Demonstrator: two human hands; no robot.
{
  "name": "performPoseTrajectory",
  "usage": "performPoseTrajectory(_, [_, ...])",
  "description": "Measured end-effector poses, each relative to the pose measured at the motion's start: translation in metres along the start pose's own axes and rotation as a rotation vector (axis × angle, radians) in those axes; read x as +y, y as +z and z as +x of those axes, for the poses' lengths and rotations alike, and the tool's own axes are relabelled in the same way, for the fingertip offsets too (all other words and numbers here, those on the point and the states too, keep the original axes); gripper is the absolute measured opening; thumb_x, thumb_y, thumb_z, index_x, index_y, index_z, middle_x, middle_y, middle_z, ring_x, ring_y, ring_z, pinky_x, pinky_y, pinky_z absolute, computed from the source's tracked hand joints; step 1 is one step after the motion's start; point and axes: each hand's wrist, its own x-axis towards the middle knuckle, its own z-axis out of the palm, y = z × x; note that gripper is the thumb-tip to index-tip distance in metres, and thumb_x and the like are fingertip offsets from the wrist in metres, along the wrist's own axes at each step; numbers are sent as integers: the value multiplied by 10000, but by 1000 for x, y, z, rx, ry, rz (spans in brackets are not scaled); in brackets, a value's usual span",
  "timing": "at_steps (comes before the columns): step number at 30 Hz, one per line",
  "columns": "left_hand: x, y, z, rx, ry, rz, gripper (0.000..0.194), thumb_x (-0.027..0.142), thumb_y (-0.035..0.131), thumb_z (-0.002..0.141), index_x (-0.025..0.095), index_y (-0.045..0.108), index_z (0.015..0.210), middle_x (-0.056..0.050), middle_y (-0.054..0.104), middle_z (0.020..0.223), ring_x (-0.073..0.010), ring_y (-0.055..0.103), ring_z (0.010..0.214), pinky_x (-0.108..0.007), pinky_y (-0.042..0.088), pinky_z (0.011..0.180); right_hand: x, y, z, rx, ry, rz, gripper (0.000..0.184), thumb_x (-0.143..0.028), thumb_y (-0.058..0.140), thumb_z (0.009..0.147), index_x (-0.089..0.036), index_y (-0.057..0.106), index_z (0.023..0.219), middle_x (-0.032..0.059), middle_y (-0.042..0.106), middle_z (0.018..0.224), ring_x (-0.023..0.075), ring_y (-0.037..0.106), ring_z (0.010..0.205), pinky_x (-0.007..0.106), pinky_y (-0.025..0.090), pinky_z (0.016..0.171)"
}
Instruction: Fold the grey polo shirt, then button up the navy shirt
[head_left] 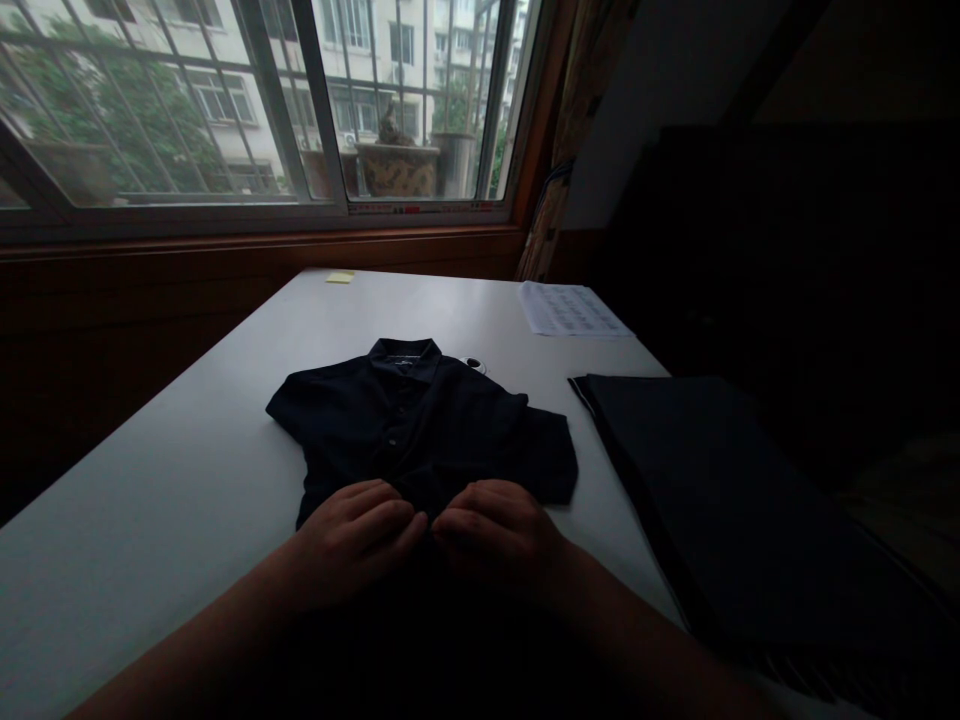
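Note:
A dark navy short-sleeved shirt (465, 430) lies front up on the white table, its collar pointing toward the window. Both sleeves are spread to the sides, and a button placket runs down the middle. My left hand (364, 530) and my right hand (495, 525) are close together at the shirt's lower front, fingers curled in a pinch on the placket cloth. The fingertips nearly meet. Whatever lies between them, perhaps a button, is too dark to make out. The shirt's lower part is lost in shadow below my hands.
Dark folded cloth (697, 480) lies along the right edge of the white table (172, 450). Printed sheets (574, 310) rest at the back right, a yellow sticky note (340, 277) at the back left. A small round white object (474, 366) sits behind the shirt. A barred window (405, 110) stands beyond.

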Motion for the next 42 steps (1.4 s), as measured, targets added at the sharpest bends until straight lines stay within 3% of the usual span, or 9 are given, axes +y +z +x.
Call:
performPoseTrajectory(14, [5, -6, 4, 67, -25, -18, 122, 143, 545, 987, 134, 654, 932, -36, 660, 734, -139, 623, 650, -263, 514, 593, -1, 3, -5, 53, 22, 55, 58, -172, 603, 945, -179, 614, 1001, 29, 680, 778, 124, 621, 675, 237, 509, 614])
performPoseTrajectory(30, [4, -1, -2, 72, -86, -73, 40, 116, 595, 951, 138, 626, 939, -35, 638, 753, -130, 612, 658, -250, 528, 591, -6, 9, -7, 99, 135, 147, 133, -107, 677, 850, -189, 626, 942, 27, 677, 783, 114, 612, 638, 211, 493, 575])
performPoseTrajectory(36, [6, -1, -2, 78, -79, -79, 58, 82, 606, 931, 135, 626, 921, -40, 636, 744, -131, 611, 646, -245, 516, 573, -7, 8, -5, 178, 191, 171, 169, -60, 665, 824, -197, 623, 915, 8, 652, 749, 102, 602, 620, 195, 487, 565])
performPoseTrajectory(42, [4, 0, -2, 96, -56, -80, 65, 98, 590, 946, 136, 632, 913, -46, 647, 737, -142, 618, 649, -256, 504, 567, -3, 7, -6, 82, 157, 244, 141, -125, 687, 866, -193, 650, 984, 25, 678, 832, 103, 624, 683, 194, 515, 615])
